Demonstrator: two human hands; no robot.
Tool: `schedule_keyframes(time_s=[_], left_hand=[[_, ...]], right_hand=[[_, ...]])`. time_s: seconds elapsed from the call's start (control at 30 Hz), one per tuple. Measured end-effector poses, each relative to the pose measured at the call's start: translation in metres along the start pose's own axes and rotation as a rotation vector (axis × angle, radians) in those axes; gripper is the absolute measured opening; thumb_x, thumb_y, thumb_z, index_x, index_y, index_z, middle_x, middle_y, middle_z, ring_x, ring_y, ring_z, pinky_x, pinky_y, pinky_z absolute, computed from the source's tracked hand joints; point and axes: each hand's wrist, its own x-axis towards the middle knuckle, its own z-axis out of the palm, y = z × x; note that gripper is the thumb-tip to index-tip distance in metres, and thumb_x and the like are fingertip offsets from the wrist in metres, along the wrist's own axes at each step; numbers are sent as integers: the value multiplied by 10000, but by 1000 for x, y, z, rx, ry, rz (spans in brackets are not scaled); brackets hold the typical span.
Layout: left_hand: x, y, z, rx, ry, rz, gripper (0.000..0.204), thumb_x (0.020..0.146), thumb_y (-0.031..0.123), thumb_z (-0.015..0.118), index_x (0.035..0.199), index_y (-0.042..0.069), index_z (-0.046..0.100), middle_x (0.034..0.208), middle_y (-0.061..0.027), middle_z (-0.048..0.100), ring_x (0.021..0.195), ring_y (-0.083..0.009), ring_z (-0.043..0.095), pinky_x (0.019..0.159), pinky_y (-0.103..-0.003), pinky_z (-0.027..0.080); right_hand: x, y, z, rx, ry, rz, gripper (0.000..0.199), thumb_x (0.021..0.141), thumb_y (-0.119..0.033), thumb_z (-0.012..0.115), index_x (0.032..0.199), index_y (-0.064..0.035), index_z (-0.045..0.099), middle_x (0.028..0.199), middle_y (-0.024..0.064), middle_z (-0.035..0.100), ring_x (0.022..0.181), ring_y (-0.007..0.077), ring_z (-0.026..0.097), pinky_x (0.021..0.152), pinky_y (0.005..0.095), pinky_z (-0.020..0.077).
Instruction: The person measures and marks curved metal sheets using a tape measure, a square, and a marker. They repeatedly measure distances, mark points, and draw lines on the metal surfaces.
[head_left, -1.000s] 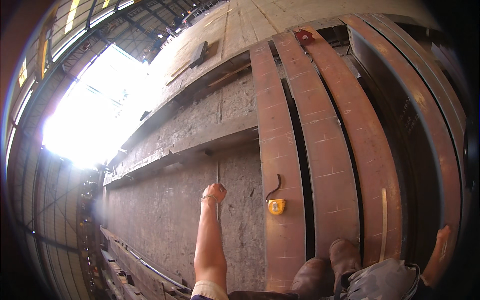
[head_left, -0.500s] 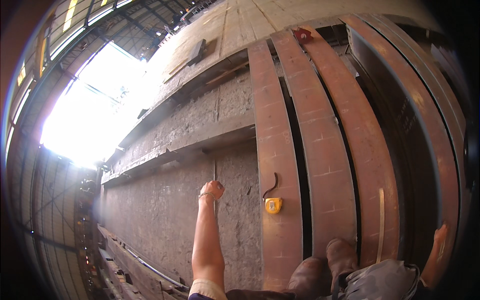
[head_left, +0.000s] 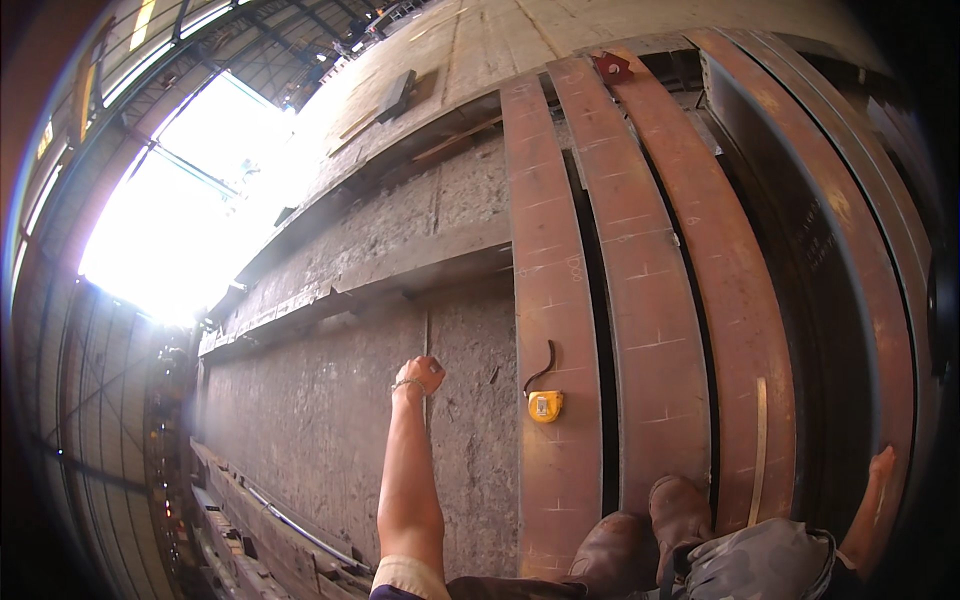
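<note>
My left hand (head_left: 420, 372), with a bracelet at the wrist, is held out over the rough grey floor left of the steel bars. Its fingers are curled closed; a small grey spot shows among them, too small to make out. A yellow tape measure (head_left: 544, 406) with a dark strap lies on the leftmost rust-brown steel bar (head_left: 560, 480), a little right of that hand. Far to the right, my right hand (head_left: 882, 462) is at the edge of a large steel beam (head_left: 893, 400). How its fingers are set is too small to see.
Several flat bars with chalk marks run away from me, dark gaps between them. My boots (head_left: 612, 548) rest on the bars. A thin wooden strip (head_left: 758, 450) lies on the third bar, a red bracket (head_left: 613, 68) at its far end. A steel rail (head_left: 400, 272) crosses at left.
The view has shifted slightly. My left hand stays closed over the same patch of floor, and the right hand stays at the beam. The tape measure lies where it was.
</note>
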Motion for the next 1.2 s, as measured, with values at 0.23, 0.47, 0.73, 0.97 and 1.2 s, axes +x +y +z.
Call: schedule_keyframes(time_s=[0.23, 0.47, 0.73, 0.97, 1.2], left_hand=[[-2, 2, -2, 11, -14, -22, 363, 866, 411, 706, 1122, 162, 771, 1114, -156, 748, 1105, -355, 687, 967, -437, 542], [22, -26, 21, 15, 50, 3, 350, 866, 401, 697, 1110, 162, 773, 1083, -146, 758, 1068, -334, 704, 929, -431, 551], [45, -47, 20, -39, 71, 214, 262, 880, 243, 712, 1046, 46, 764, 851, -126, 774, 654, -195, 734, 603, -344, 582], [27, -35, 1, -199, -5, 80, 252, 871, 262, 665, 997, 69, 769, 865, -161, 767, 736, -264, 752, 720, -393, 579], [49, -63, 19, -161, 24, 194, 187, 884, 198, 695, 987, 44, 721, 760, -92, 718, 574, -179, 688, 488, -324, 525]], right_hand=[[-8, -1, -2, -52, -34, -17, 474, 935, -79, 691, 1388, -71, 551, 1317, 151, 643, 1216, 346, 633, 1010, 453, 536], [-66, -72, -74, 185, -3, -169, 527, 884, -7, 635, 1405, -43, 569, 1312, 209, 639, 1198, 384, 631, 1047, 449, 496], [-327, -239, -252, 876, -138, -1084, 576, 885, -85, 653, 1451, -127, 552, 1060, 191, 581, 924, 375, 632, 767, 460, 538], [-423, -283, -262, 721, -326, -1342, 592, 917, -97, 632, 1493, -102, 498, 1130, 175, 546, 981, 342, 633, 752, 434, 589], [-394, -344, -241, 749, -145, -1333, 608, 899, -70, 623, 1488, -58, 475, 1163, 180, 538, 992, 342, 611, 741, 423, 593]])
